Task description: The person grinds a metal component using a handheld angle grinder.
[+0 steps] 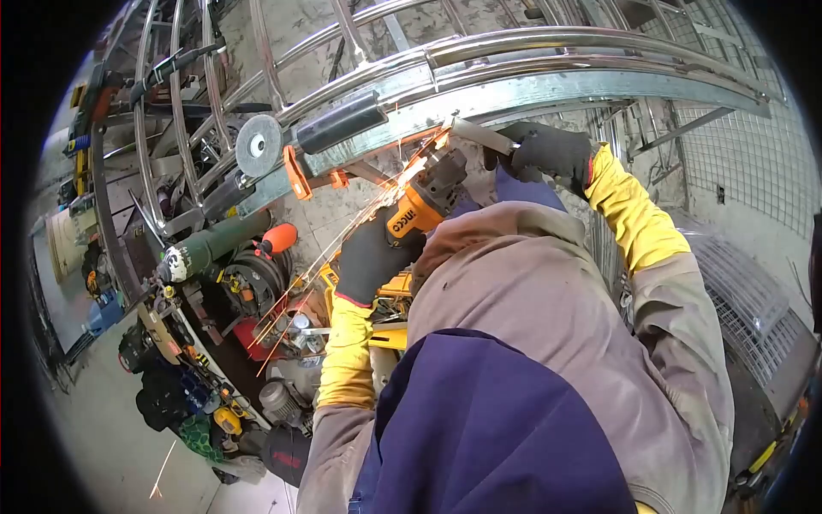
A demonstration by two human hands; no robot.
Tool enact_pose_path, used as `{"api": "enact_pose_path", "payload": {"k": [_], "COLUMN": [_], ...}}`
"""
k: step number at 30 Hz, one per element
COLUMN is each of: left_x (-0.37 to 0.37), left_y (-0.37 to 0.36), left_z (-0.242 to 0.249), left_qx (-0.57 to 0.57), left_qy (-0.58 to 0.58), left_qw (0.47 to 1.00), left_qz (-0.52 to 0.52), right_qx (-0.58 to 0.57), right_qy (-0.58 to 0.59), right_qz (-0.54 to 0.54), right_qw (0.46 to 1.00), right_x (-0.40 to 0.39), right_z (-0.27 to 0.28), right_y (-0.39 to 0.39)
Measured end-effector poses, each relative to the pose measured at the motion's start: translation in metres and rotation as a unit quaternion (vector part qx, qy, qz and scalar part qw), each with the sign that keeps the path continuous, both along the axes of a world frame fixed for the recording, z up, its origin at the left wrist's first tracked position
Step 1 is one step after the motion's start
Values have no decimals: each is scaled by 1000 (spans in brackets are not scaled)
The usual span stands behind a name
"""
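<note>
My left hand [377, 257], in a dark glove with a yellow cuff, is wrapped round the body of an orange and grey angle grinder [414, 211]. Bright sparks [360, 224] stream down and left from the grinder's head. In my gloved right hand [552, 156] is a short grey metal piece [482, 134], its far end at the spot where the sparks start. The grinder's disc and the exact contact are hidden by glare. Just beyond both hands runs a flat steel bar [531, 98] of the frame.
Curved shiny tubes [548, 38] cross the top. On the bar lie a black cylinder [342, 122] and a grey disc [259, 146], with an orange clamp [296, 174] below. At left are a green gas cylinder [214, 246] and cluttered tools. Wire mesh [745, 283] leans at right.
</note>
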State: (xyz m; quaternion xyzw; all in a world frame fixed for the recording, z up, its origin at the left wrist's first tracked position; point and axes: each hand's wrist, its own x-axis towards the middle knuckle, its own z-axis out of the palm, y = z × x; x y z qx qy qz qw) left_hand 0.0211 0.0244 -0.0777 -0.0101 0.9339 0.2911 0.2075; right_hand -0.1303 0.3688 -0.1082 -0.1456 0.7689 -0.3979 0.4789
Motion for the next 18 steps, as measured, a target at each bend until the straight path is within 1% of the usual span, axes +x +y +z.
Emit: {"api": "enact_pose_path", "payload": {"k": [2, 4, 5, 8, 12, 15, 17, 18], "left_x": [3, 2, 2, 2, 2, 3, 5, 4], "left_y": [-1, 1, 1, 1, 2, 1, 1, 1], "left_z": [-5, 1, 0, 0, 2, -1, -5, -3], "left_qx": [-19, -13, -13, -4, 8, 5, -5, -3], "left_qy": [17, -28, -28, -28, -13, 0, 8, 11], "left_qw": [1000, 999, 999, 999, 1000, 1000, 1000, 1000], "left_qz": [-6, 23, 23, 16, 16, 12, 10, 10], "right_qx": [-9, -9, -8, -17, -37, -56, -30, -30], "right_qy": [-37, -39, -41, -33, -79, -52, -12, -12], "right_qz": [-32, -45, -58, -79, -83, -65, -41, -41], "right_qw": [999, 998, 997, 996, 993, 995, 999, 999], "right_x": [0, 3, 3, 6, 4, 5, 5, 5], "right_z": [12, 6, 4, 35, 8, 2, 4, 2], "right_y": [-2, -1, 0, -13, -7, -4, -2, -2]}}
